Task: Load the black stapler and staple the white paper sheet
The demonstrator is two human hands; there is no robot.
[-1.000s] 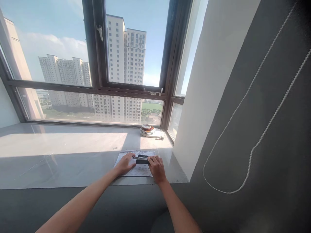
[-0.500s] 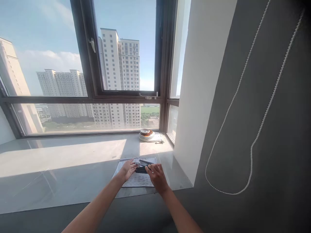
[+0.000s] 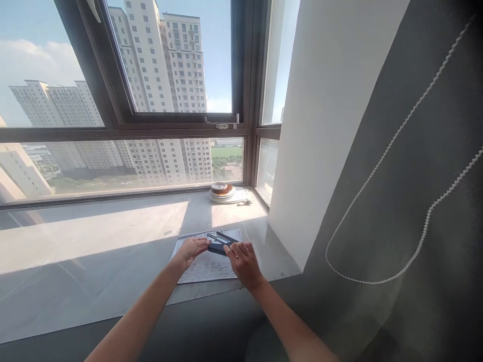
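A small black stapler (image 3: 221, 244) with its top arm hinged open rests over a printed paper sheet (image 3: 207, 265) on the wide grey windowsill (image 3: 94, 241). My right hand (image 3: 242, 261) grips the stapler's base from the near side, fingers curled on it. My left hand (image 3: 191, 250) lies on the sheet with its fingertips pinching the stapler's left end. Both forearms reach in from the bottom edge.
A stack of plates (image 3: 222, 193) stands at the sill's far right corner by the dark window frame (image 3: 241, 120). A white pillar (image 3: 320, 125) and a dark grey wall with a hanging white bead chain (image 3: 377, 171) rise on the right.
The stapler's top arm has opened up from closed. My left hand moved from flat on the paper to the stapler's left end. The view tilted downward and leftward.
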